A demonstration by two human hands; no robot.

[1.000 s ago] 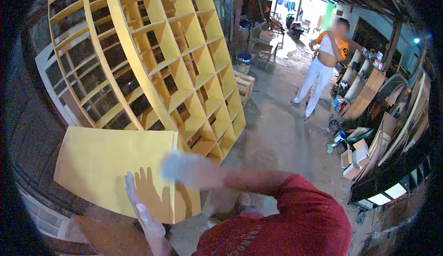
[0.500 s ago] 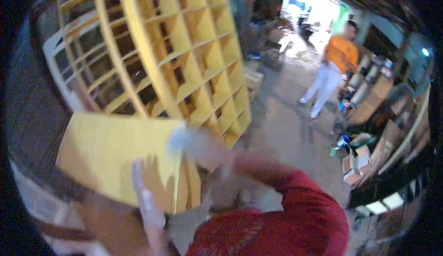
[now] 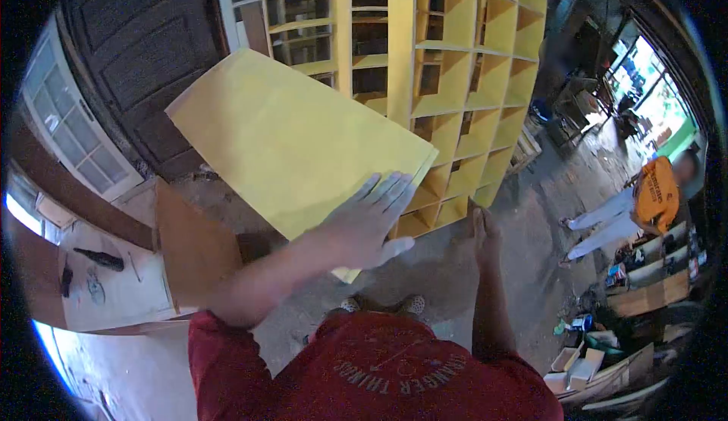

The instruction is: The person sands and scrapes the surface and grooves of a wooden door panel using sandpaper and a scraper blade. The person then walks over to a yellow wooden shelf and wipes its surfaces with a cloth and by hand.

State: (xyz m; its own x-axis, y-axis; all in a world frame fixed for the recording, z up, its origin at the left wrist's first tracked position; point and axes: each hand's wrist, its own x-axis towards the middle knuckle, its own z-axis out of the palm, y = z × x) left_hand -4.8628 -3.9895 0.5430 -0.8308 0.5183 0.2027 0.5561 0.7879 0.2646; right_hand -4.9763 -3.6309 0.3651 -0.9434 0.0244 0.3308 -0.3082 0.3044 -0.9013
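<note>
A yellow-painted wooden panel [image 3: 296, 133] lies tilted in front of me, and the edge of a second layer shows under its right corner. My left hand [image 3: 364, 224] rests flat on the panel's near right edge, fingers stretched and thumb apart. My right hand [image 3: 487, 235] is held out to the right, clear of the panel, near the lower corner of a yellow cubbyhole shelf [image 3: 400, 57]. It is seen nearly edge-on with fingers extended, and nothing shows in it. What supports the panel is hidden.
A dark panelled door [image 3: 144, 57] and a white glazed door [image 3: 72, 110] stand at left. Below them is a white worktop [image 3: 114, 288] with small tools. A person in an orange shirt [image 3: 657, 193] stands at right, near boxes [image 3: 574, 364] and clutter on the floor.
My view has swung left. The right hand, blurred over the panel's right edge before, is now off it to the right. My left hand now lies across the panel's near right edge.
</note>
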